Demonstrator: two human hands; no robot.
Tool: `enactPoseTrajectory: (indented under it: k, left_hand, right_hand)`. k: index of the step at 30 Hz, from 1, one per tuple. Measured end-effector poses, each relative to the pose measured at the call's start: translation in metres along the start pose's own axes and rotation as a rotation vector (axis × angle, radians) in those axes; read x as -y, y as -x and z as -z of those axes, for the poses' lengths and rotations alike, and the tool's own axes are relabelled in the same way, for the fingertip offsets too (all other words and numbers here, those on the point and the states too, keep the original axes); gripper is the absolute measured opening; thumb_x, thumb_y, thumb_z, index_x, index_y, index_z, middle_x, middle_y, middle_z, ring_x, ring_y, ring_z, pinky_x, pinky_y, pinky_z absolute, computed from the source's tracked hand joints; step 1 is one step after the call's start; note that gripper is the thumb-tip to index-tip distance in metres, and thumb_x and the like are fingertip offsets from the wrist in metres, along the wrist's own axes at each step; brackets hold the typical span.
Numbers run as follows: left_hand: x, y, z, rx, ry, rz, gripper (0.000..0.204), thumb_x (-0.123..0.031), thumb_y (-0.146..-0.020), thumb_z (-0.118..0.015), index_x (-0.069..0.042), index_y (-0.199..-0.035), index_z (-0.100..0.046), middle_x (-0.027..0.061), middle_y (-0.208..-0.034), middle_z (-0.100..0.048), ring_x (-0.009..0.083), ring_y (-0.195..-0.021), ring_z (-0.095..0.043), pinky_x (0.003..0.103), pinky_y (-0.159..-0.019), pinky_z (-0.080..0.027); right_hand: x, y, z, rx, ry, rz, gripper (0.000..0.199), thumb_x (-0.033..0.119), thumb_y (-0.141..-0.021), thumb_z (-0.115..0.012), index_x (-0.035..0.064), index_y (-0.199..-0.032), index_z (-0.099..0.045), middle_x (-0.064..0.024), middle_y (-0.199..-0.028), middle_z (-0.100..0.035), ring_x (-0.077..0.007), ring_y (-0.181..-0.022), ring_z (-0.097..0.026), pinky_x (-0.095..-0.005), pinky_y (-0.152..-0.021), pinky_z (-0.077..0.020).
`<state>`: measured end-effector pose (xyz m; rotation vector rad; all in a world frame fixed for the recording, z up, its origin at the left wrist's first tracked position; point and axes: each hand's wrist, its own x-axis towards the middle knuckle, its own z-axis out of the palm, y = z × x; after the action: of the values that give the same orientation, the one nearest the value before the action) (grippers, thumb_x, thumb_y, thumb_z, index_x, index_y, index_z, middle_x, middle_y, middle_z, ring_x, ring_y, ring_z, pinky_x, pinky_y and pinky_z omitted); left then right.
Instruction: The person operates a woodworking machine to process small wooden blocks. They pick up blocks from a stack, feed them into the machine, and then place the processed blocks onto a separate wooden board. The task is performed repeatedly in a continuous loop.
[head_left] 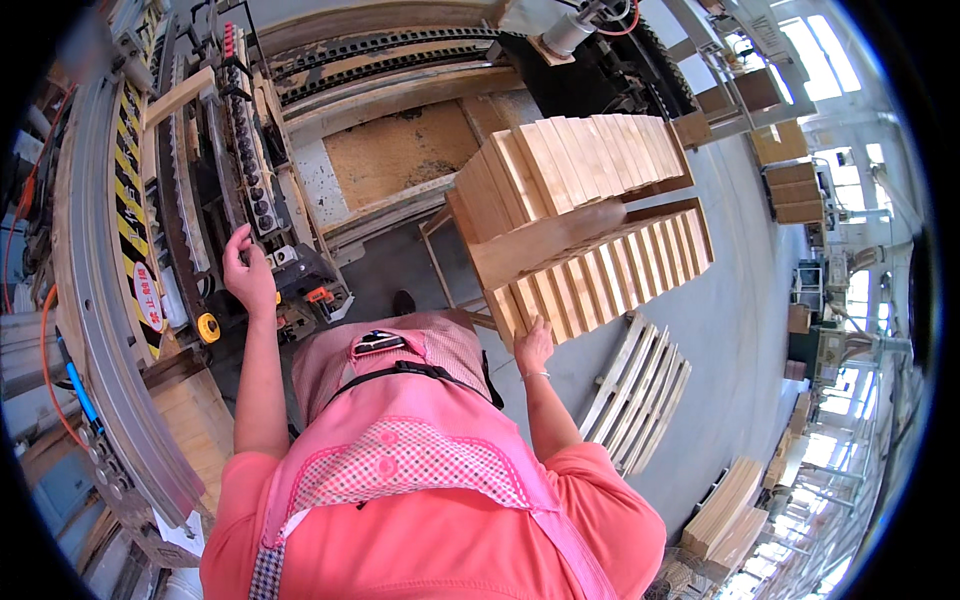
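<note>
To my right stands a stack of pale wooden boards [590, 277], stepped along their ends, with a deep gap between two rows. My right hand [533, 347] is at the stack's near corner, its fingers closed on the edge of the nearest wooden board [508, 305]. On the other side, my left hand [250, 275] is raised beside the machine [262, 205], its fingers loosely bent and apart, with nothing seen in it. Near that hand are a yellow round knob [208, 328] and an orange-and-black part [320, 295] low on the machine.
A black-and-yellow striped rail [132, 220] runs along the left. Ahead lies a machine bed with chain tracks [390, 62] and a sawdust-covered panel [400, 150]. A slatted wooden pallet [640, 395] rests on the grey floor at right, with stacked planks [722, 505] farther off.
</note>
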<state>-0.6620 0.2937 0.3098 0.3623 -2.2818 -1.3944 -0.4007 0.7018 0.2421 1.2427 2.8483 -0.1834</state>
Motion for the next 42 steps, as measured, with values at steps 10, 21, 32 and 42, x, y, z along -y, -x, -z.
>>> enactPoseTrajectory:
  k: [10,21,32,42]
  left_hand:
    - [0.008,-0.001,-0.002,-0.013,0.017,-0.001,0.03,0.002,-0.078,-0.053,-0.007,-0.104,-0.065,0.0044,-0.095,-0.063,0.0154,-0.084,-0.057,0.028,-0.081,-0.045]
    - [0.014,0.0,-0.002,0.011,0.069,-0.065,0.029,0.003,-0.081,-0.053,-0.005,-0.106,-0.064,-0.001,-0.098,-0.062,0.0093,-0.084,-0.053,0.023,-0.077,-0.043]
    - [0.004,0.002,0.003,0.009,0.108,-0.089,0.028,0.006,-0.075,-0.053,-0.006,-0.099,-0.063,0.0074,-0.099,-0.064,0.0211,-0.089,-0.06,0.031,-0.082,-0.046]
    - [-0.02,-0.004,0.011,-0.086,0.022,-0.171,0.018,0.005,-0.075,-0.053,-0.003,-0.09,-0.06,0.0105,-0.096,-0.064,0.0301,-0.089,-0.06,0.037,-0.077,-0.046]
  right_hand:
    - [0.005,-0.022,-0.011,-0.014,-0.004,-0.127,0.04,0.012,-0.068,-0.07,0.0042,-0.1,-0.048,-0.0143,-0.103,-0.05,-0.0332,-0.097,-0.055,-0.0426,-0.078,-0.049]
    - [0.002,-0.014,0.011,-0.092,0.018,-0.004,0.042,0.017,-0.063,-0.071,0.0056,-0.098,-0.05,-0.0127,-0.101,-0.052,-0.0323,-0.099,-0.051,-0.0412,-0.085,-0.0458]
    - [0.142,-0.052,0.084,-0.252,-0.273,0.62,0.046,0.016,-0.061,-0.076,0.0069,-0.103,-0.058,-0.0114,-0.092,-0.056,-0.031,-0.089,-0.054,-0.0413,-0.076,-0.0469]
    - [0.479,-0.159,0.127,-0.077,-0.401,1.382,0.045,0.015,-0.06,-0.075,0.0063,-0.102,-0.059,-0.0115,-0.09,-0.057,-0.0307,-0.089,-0.056,-0.0389,-0.076,-0.0481]
